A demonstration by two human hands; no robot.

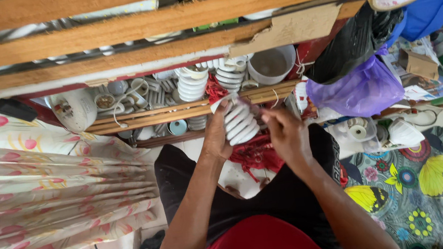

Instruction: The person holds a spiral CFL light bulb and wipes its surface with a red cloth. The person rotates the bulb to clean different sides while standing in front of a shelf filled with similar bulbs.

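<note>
Left hand (pixel 216 136) grips stack of white ribbed plastic lamp parts (pixel 239 121). Right hand (pixel 286 133) pinched narrow on thin white string (pixel 275 99) beside stack. Red mesh bag (pixel 257 157) below.

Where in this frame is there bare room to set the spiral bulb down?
Little room: the patterned mat is bare at lower right, below the white fittings. The wooden shelf is packed with bulbs. Left hand holds the spiral bulb.

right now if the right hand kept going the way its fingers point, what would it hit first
Most likely the white spiral bulb that the left hand holds up. The right hand points up and left, its fingertips just short of the coils. Depth is hard to judge, so it may already touch.
</note>
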